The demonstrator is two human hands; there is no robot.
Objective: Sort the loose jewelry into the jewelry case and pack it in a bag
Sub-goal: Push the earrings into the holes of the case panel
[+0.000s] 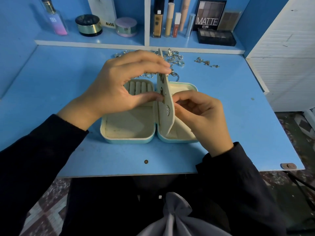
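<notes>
- the counter (68,74) carries the open jewelry case (126,140) near its middle; the bag (179,218) lies in the lap below, so a dropped piece could be lost to the floor.
- the earring flap (167,120) is stood upright by the left hand (122,86), its grip pinching the flap's edge; if loosened, the flap would likely fall.
- the grip of the right hand (202,116) is pressed together behind the flap; what is pinched cannot be told.
- the loose jewelry (175,58) is heaped just behind the case, and tangling is likely.

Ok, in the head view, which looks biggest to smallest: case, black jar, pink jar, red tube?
1. case, also nearest the camera
2. black jar and pink jar: too alike to rank
3. red tube
</notes>
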